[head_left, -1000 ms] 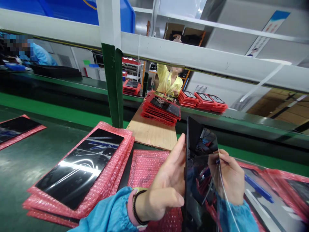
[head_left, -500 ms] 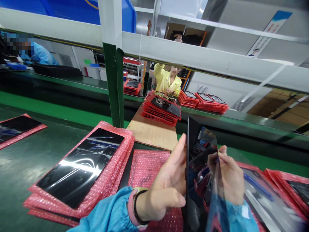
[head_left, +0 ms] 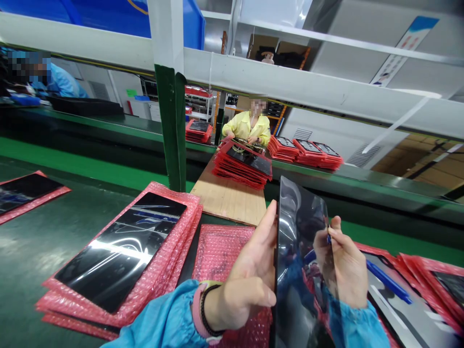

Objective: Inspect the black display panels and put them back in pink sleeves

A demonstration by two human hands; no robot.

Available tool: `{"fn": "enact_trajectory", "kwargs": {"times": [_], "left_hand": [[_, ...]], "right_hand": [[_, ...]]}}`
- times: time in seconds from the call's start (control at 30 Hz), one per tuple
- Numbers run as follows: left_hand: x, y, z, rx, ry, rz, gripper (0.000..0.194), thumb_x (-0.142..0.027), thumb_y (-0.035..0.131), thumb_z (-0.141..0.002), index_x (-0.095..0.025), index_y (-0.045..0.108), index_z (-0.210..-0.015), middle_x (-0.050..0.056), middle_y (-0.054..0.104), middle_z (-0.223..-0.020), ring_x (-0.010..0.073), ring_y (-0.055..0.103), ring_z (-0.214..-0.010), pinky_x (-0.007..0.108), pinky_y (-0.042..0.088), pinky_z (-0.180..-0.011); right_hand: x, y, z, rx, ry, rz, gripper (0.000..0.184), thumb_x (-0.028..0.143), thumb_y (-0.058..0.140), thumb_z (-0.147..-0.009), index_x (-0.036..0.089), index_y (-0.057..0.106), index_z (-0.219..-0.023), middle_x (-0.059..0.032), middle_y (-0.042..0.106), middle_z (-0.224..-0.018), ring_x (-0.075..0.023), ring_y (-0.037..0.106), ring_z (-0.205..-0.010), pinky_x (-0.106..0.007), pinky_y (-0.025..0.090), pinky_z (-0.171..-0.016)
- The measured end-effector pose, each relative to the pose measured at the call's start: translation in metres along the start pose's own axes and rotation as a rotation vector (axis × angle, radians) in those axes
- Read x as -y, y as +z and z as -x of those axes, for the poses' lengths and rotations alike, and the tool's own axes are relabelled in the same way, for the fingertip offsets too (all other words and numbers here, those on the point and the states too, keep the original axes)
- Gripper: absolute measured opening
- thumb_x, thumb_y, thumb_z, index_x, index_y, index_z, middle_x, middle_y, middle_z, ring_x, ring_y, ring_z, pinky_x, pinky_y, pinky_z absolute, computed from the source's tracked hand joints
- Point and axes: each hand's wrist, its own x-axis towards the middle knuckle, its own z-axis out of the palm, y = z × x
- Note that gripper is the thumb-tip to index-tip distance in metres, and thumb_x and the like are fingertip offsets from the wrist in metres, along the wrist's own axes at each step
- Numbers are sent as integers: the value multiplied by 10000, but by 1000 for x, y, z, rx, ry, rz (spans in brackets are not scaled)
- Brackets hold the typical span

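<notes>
My left hand [head_left: 246,275] is closed on the left edge of a black, glossy screen panel [head_left: 295,270], which stands tilted on edge before me. The fingers run behind the panel and the thumb bends at its side. At its right edge my right hand [head_left: 346,261] pinches the border of a clear film [head_left: 321,217], a small blue spot showing at the fingertips. Wavy reflections cover the film over the panel's face. Under my left hand lies pink bubble wrap [head_left: 224,244]. A second black screen [head_left: 123,251] rests to the left on stacked pink bubble-wrap sleeves [head_left: 170,261].
A blue pen [head_left: 389,282] lies on a grey panel at the right, beside red-wrapped panels [head_left: 431,270]. Ahead, a wrapped stack [head_left: 242,166] sits on a wooden board [head_left: 232,203]. A green post [head_left: 170,130] stands left of it. A person in yellow [head_left: 250,125] works beyond.
The clear film, which stood away from the panel toward the right, now lies closer over its face. The panel has shifted slightly left. The person in yellow has lowered a raised arm.
</notes>
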Motion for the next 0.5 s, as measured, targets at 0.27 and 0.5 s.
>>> {"fn": "enact_trajectory", "kwargs": {"times": [0.27,0.5], "left_hand": [[1,-1,1,-13,-6,11,1107,-89,613,-522,-222,180,-1533,-7,254,-1595,273,106,-1483,424,50,-1209],[-3,-4,-2,-23,52,-192,1104,-40,549,-482,-195,219,-1524,-17,333,-1565,223,29,-1489,354,-80,-1196]], "right_hand": [[0,-1,0,15,14,27,331,1,616,-579,191,656,-846,46,688,-703,-35,621,-504,-74,557,-563],[-1,-9,-6,76,-13,98,321,29,662,-603,226,665,-856,86,706,-721,-24,624,-513,-74,564,-577]]}}
